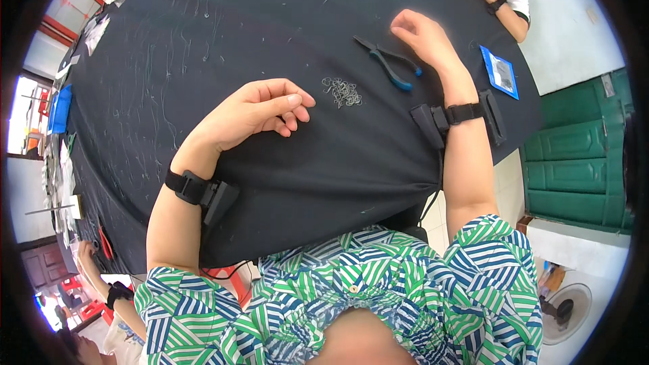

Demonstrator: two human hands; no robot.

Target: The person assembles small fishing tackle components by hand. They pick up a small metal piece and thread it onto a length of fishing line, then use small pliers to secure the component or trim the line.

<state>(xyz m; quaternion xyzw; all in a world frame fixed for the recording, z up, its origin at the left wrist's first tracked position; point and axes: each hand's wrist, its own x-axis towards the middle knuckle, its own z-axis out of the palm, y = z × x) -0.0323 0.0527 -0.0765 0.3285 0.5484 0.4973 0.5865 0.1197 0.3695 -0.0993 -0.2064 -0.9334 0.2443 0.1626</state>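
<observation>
My left hand (253, 109) hovers over the black cloth, just left of a small heap of thin metal wire rings or hooks (343, 92). Its fingers are loosely bent and apart, the thumb lying near the index finger, and I see nothing held. Farther off to the right, my right hand (424, 37) is curled, thumb and fingertips close together in a pinch. Whatever may be between those fingertips is too small to make out. Between the heap and my right wrist lie long-nose pliers (387, 64) with blue-and-black handles, jaws toward the far left.
Black cloth (284, 182) covers the table, with loose thread-like strands (182, 54) at left. A blue packet (500, 71) lies beyond my right wrist. Other people's arms (503, 7) rest at the far right, far left and lower left edges. Red-handled pliers (105, 243) lie lower left.
</observation>
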